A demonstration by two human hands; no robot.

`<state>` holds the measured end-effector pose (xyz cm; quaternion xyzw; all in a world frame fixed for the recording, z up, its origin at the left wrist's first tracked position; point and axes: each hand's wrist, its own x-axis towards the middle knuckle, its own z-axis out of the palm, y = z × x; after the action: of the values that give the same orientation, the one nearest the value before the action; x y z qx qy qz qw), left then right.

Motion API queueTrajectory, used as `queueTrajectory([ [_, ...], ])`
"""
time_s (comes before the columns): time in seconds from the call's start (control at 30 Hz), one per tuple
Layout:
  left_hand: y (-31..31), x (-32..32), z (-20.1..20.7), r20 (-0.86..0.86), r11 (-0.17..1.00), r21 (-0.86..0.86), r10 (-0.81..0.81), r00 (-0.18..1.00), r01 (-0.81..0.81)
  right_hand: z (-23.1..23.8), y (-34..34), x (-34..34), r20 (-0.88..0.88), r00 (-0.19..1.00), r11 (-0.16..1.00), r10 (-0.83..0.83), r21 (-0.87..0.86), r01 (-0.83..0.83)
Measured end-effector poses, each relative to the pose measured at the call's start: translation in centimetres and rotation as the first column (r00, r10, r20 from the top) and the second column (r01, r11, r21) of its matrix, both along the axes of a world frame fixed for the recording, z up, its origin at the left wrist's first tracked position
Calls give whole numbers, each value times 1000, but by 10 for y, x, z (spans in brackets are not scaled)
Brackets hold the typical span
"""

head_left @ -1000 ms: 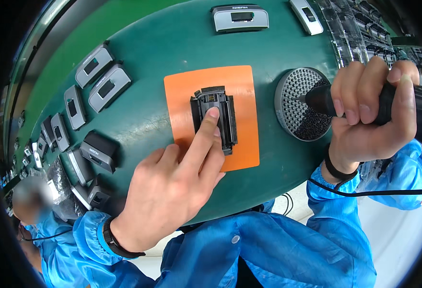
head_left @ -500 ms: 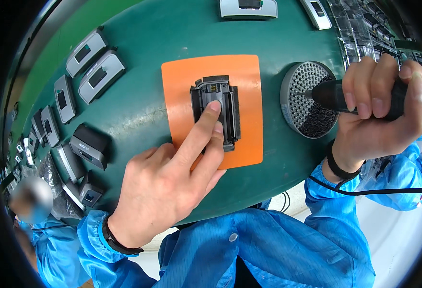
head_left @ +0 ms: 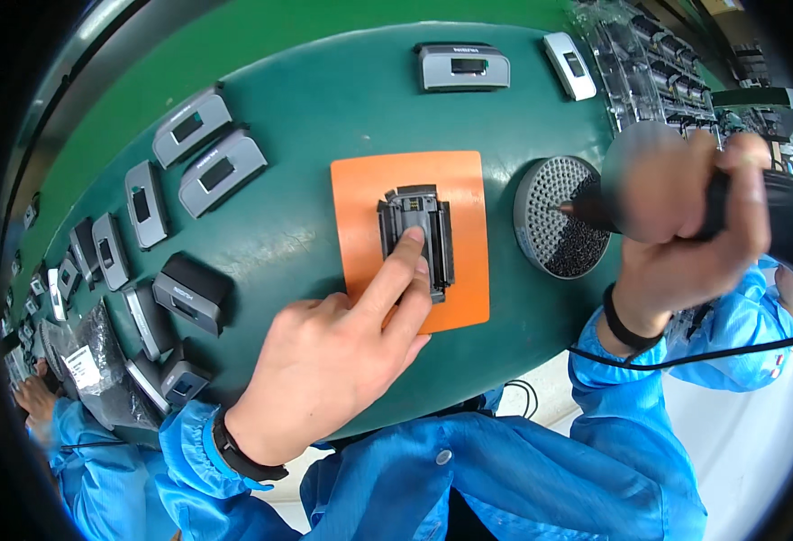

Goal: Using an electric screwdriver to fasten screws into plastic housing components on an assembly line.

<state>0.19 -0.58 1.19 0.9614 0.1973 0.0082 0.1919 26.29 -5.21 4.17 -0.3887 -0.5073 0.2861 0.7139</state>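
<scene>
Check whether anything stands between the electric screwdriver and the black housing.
Only the left part of the round screw tray stands between the electric screwdriver in the right hand and the black housing; the left hand covers the housing's lower left.

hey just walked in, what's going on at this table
A person in blue is working with both hands. The left hand has a fingertip on a black part lying on an orange mat. The right hand grips a black handheld tool, its tip over a round dish partly filled with small dark pieces; whether it touches them is unclear. Several grey cases lie around the green table.
</scene>
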Motion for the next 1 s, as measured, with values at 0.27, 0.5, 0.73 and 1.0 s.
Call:
queueTrajectory([
  [0.27, -2, -1, -5, -37, 992, 122, -19, 999, 23, 21, 20, -26, -22, 987, 987, 158, -14, -159],
  [0.5, 0, -4, -11, 16, 988, 155, -10, 1000, 7, -4, 36, -38, -51, 957, 958, 286, 39, -285],
  [0.73, -3, -6, -19, 48, 988, 153, 13, 999, -20, -17, 45, -38, -8, 945, 944, 328, 26, -328],
  [1.0, -1, -5, -14, 37, 992, 129, -2, 999, -3, -15, 43, -33, 49, 952, 953, 303, -21, -303],
])
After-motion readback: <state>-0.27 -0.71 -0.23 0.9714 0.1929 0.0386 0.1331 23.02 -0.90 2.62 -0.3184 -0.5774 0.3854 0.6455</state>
